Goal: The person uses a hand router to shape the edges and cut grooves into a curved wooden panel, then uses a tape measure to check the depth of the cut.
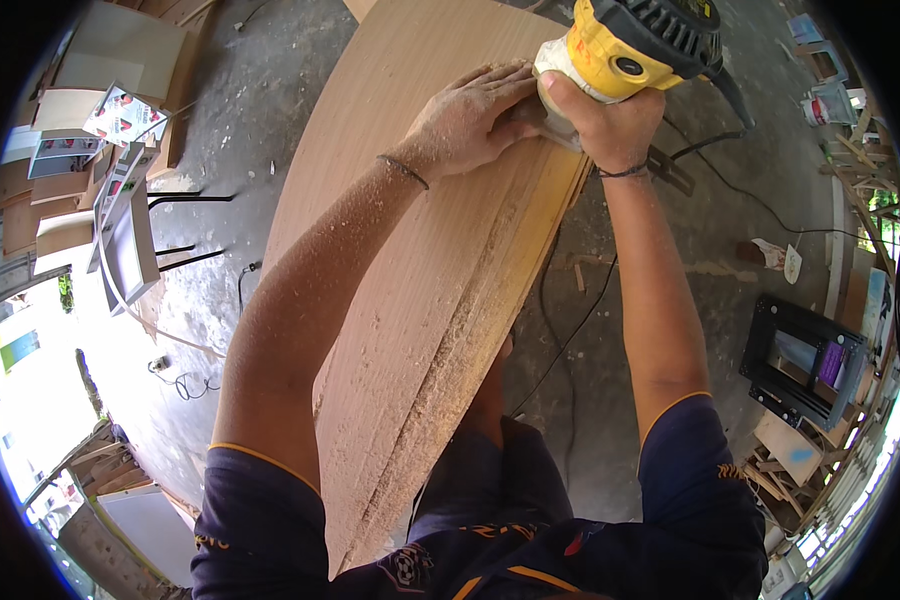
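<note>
My right hand (618, 128) is wrapped round the lower body of a yellow and black trim router (610, 45), its thumb across the pale base. The router stands at the right edge of a wide wooden board (370, 270). My left hand (470, 118) lies on the board, dusted with shavings, its fingers stretched toward the router base. Its fingertips meet or nearly meet that base; the contact is partly hidden. Sawdust (440, 385) lies thick along the board's right side, beside a paler edge strip. The router's bit is out of sight.
A black cord (735, 110) runs from the router, and more cables trail over the grey floor (710, 250). To the right are a black frame (805, 360) and wood scraps (785, 470). Boards and a white panel with black legs (130, 220) stand at left.
</note>
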A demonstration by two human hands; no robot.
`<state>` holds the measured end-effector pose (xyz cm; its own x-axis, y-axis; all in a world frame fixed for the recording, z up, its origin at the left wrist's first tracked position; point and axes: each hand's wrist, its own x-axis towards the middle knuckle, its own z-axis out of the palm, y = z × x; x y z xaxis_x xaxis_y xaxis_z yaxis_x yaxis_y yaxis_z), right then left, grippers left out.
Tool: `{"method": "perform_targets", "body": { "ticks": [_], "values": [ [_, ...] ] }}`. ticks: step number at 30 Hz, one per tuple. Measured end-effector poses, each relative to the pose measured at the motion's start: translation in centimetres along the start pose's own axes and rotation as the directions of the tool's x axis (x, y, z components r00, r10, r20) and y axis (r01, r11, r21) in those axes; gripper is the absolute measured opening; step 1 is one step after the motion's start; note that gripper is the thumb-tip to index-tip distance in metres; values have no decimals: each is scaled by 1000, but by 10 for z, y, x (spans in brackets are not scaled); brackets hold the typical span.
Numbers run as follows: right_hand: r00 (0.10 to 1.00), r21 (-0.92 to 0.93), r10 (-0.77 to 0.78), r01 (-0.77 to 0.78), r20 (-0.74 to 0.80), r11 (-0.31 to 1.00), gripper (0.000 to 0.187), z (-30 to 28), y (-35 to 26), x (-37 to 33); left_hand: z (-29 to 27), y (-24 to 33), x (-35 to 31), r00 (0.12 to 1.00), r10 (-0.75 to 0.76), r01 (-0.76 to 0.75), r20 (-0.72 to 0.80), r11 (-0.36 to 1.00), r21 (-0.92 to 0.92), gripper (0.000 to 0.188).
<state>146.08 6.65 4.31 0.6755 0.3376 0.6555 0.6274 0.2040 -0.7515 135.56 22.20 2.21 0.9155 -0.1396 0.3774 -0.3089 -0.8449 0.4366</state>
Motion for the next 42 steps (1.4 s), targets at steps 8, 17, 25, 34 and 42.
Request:
{"method": "perform_targets", "body": {
  "ticks": [8, 17, 25, 34, 42],
  "values": [
    [999, -8, 47, -47, 5, 999, 44, -4, 12, 9, 0, -5, 13, 999, -42, 44, 28, 998, -54, 51],
    [1000, -34, -1, 2, 13, 999, 37, -7, 20, 17, 5, -13, 24, 1000, -21, 22, 6, 999, -50, 51],
    [999, 17, 40, -40, 11, 999, 38, -11, 34, 22, 7, -18, 34, 1000, -14, 14, 1, 998, -57, 50],
    [1000, 5, -6, 5, 23, 1000, 39, -13, 40, 34, 8, -22, 44, 999, -42, 42, 6, 997, -60, 52],
    [1000, -10, 16, -16, 19, 1000, 37, -14, 44, 39, 9, -26, 52, 999, -39, 39, 10, 997, -68, 54]
  ]
}}
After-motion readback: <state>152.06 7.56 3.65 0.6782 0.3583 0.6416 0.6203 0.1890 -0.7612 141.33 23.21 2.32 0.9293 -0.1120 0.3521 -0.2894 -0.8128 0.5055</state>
